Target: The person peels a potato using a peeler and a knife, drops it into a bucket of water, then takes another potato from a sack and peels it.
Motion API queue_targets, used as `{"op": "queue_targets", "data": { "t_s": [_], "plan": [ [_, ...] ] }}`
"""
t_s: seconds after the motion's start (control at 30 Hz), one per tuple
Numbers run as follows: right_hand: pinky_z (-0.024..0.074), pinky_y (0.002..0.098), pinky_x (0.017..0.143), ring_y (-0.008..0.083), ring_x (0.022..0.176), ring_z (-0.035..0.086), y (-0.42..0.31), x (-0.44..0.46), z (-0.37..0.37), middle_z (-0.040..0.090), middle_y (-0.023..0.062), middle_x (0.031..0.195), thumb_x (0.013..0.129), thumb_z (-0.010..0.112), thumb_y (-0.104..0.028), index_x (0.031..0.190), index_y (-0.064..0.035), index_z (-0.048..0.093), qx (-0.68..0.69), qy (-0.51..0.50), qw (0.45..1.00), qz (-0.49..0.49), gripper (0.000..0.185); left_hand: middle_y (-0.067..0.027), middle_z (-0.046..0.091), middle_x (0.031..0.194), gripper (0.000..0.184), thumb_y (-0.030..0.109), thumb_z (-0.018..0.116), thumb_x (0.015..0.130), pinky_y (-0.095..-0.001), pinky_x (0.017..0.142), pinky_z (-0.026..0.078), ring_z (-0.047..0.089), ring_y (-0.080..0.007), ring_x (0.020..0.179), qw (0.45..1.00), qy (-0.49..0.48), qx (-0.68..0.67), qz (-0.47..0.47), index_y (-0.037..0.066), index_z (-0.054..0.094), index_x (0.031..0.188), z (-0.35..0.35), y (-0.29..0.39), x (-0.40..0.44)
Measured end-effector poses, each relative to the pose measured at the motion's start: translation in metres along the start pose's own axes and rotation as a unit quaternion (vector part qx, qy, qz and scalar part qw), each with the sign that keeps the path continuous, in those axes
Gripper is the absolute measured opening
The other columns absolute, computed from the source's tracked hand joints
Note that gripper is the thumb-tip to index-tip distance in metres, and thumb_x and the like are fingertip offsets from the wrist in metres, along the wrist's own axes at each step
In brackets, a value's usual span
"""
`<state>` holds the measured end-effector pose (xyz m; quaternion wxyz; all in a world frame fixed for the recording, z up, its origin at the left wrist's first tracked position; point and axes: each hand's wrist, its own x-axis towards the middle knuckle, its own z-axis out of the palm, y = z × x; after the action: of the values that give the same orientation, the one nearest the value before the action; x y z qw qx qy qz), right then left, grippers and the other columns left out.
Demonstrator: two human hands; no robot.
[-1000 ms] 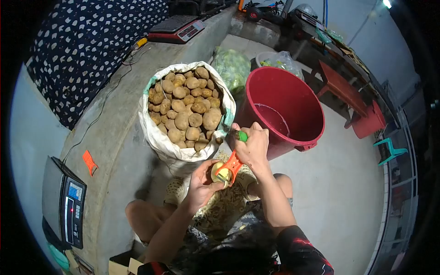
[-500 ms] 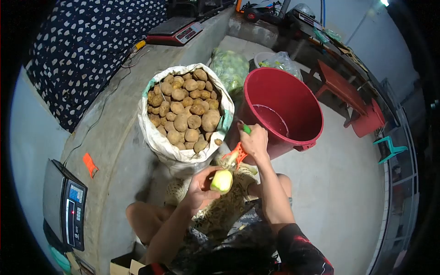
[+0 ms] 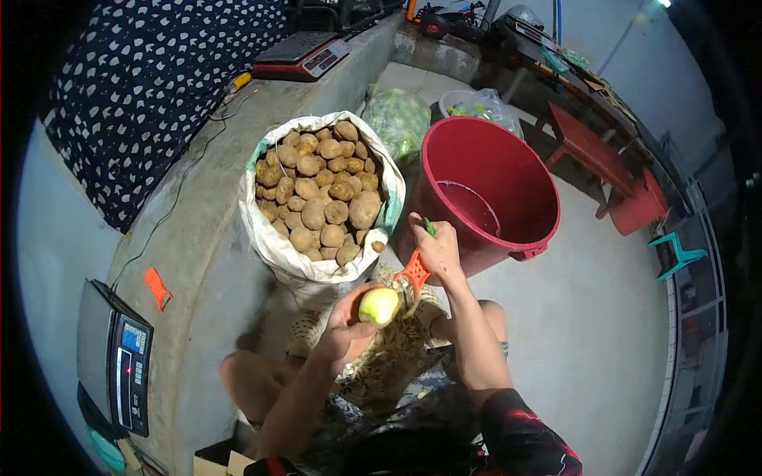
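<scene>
A pale, peeled potato (image 3: pixel 379 307) rests in my left hand (image 3: pixel 346 325), with the fingers curled round its far side. My right hand (image 3: pixel 438 251) is closed on an orange peeler (image 3: pixel 414 273) and also on something green that sticks out above the fist. The peeler's head is just right of the potato and apart from it. A white sack (image 3: pixel 274 262) full of unpeeled potatoes (image 3: pixel 313 213) stands beyond my left hand. Peelings (image 3: pixel 389 353) lie between my feet.
A big red tub (image 3: pixel 492 186) stands beyond my right hand. Behind it are bags of greens (image 3: pixel 395 119) and a red bench (image 3: pixel 583 143). At left, a ledge holds a second orange peeler (image 3: pixel 157 289), a black scale (image 3: pixel 127 373) and a red scale (image 3: pixel 302 57).
The peeler has come off the potato and moved up and right with my right hand. In my left hand the potato has turned, showing a smooth pale side.
</scene>
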<state>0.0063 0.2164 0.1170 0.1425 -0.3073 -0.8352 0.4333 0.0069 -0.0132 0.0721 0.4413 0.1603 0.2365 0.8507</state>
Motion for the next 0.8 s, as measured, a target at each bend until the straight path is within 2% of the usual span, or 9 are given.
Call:
{"op": "queue_targets", "data": {
  "t_s": [0.23, 0.3, 0.37, 0.5, 0.57, 0.6, 0.7, 0.77, 0.8],
  "plan": [
    [0.0382, 0.0525, 0.065, 0.0437, 0.068, 0.054, -0.044, -0.038, -0.011, 0.053, 0.0229, 0.064, 0.087, 0.06, -0.035, 0.066, -0.0005, 0.066, -0.161, 0.118, 0.957, -0.21, 0.04, -0.0114, 0.055, 0.123, 0.063, -0.007, 0.07, 0.077, -0.0321, 0.097, 0.046, 0.056, -0.019, 0.113, 0.996, 0.007, 0.058, 0.064, -0.003, 0.041, 0.134, -0.003, -0.009, 0.003],
    [0.0425, 0.0511, 0.071, 0.0427, 0.074, 0.057, -0.002, -0.01, 0.01, 0.057, 0.0221, 0.066, 0.088, 0.058, -0.037, 0.068, -0.0028, 0.069, -0.122, 0.096, 0.975, -0.16, 0.041, -0.0118, 0.055, 0.123, 0.064, -0.007, 0.069, 0.078, -0.0329, 0.099, 0.046, 0.056, -0.02, 0.114, 0.999, 0.004, 0.022, 0.023, -0.003, 0.041, 0.135, -0.006, -0.007, 0.001],
    [0.0443, 0.0494, 0.074, 0.0415, 0.076, 0.059, 0.01, 0.006, 0.012, 0.058, 0.0224, 0.066, 0.088, 0.059, -0.035, 0.069, -0.0015, 0.069, -0.078, 0.01, 0.997, 0.008, 0.04, -0.0146, 0.055, 0.124, 0.067, -0.004, 0.071, 0.076, -0.0353, 0.099, 0.046, 0.057, -0.0226, 0.114, 1.0, -0.009, -0.012, 0.015, -0.005, 0.039, 0.135, 0.002, -0.002, 0.001],
    [0.0424, 0.0495, 0.069, 0.0405, 0.073, 0.058, -0.021, -0.013, -0.002, 0.057, 0.0213, 0.063, 0.089, 0.06, -0.036, 0.066, -0.0021, 0.068, 0.007, -0.022, 1.0, 0.021, 0.041, -0.0126, 0.055, 0.125, 0.065, -0.005, 0.07, 0.079, -0.0352, 0.101, 0.045, 0.056, -0.0217, 0.115, 0.999, 0.004, -0.036, 0.021, -0.003, 0.04, 0.136, 0.002, 0.0, 0.003],
    [0.0392, 0.0497, 0.065, 0.0397, 0.069, 0.056, -0.034, -0.035, -0.005, 0.057, 0.0207, 0.062, 0.089, 0.059, -0.037, 0.064, -0.0022, 0.066, -0.12, 0.09, 0.973, -0.178, 0.044, -0.0126, 0.054, 0.125, 0.065, -0.005, 0.071, 0.078, -0.0361, 0.101, 0.046, 0.057, -0.0218, 0.114, 1.0, 0.024, -0.008, 0.008, -0.003, 0.041, 0.136, 0.003, 0.0, 0.0],
    [0.0374, 0.0499, 0.059, 0.0419, 0.063, 0.052, -0.049, -0.044, -0.01, 0.046, 0.0225, 0.059, 0.091, 0.059, -0.032, 0.065, 0.0047, 0.061, -0.139, 0.12, 0.955, -0.233, 0.044, -0.0127, 0.055, 0.125, 0.065, -0.005, 0.071, 0.078, -0.0359, 0.101, 0.046, 0.057, -0.0218, 0.113, 1.0, 0.009, 0.018, 0.024, -0.003, 0.041, 0.136, 0.001, -0.003, 0.0],
    [0.0389, 0.0498, 0.063, 0.0404, 0.067, 0.056, -0.027, -0.024, -0.003, 0.057, 0.0234, 0.063, 0.089, 0.059, -0.036, 0.063, -0.0007, 0.065, -0.145, 0.137, 0.962, -0.189, 0.045, -0.0131, 0.055, 0.125, 0.067, -0.005, 0.072, 0.078, -0.0354, 0.101, 0.045, 0.057, -0.0223, 0.113, 0.998, -0.013, 0.054, 0.04, -0.004, 0.04, 0.137, -0.006, -0.009, -0.002],
    [0.0424, 0.0504, 0.066, 0.0412, 0.066, 0.059, 0.004, 0.0, 0.002, 0.058, 0.0249, 0.063, 0.089, 0.06, -0.037, 0.063, 0.0004, 0.064, -0.127, 0.113, 0.975, -0.143, 0.045, -0.0168, 0.057, 0.125, 0.076, 0.005, 0.079, 0.073, -0.0385, 0.105, 0.042, 0.056, -0.0257, 0.118, 0.999, -0.023, -0.043, 0.017, -0.008, 0.038, 0.136, -0.002, -0.003, -0.002],
    [0.0437, 0.0506, 0.066, 0.0414, 0.065, 0.06, 0.0, 0.0, 0.001, 0.058, 0.0254, 0.063, 0.088, 0.06, -0.037, 0.064, 0.0011, 0.064, -0.076, 0.079, 0.992, -0.06, 0.046, -0.0167, 0.056, 0.126, 0.075, 0.008, 0.078, 0.075, -0.0399, 0.107, 0.039, 0.054, -0.0265, 0.12, 0.997, -0.047, -0.051, 0.022, -0.009, 0.038, 0.136, -0.002, -0.001, -0.001]
  ]
}}
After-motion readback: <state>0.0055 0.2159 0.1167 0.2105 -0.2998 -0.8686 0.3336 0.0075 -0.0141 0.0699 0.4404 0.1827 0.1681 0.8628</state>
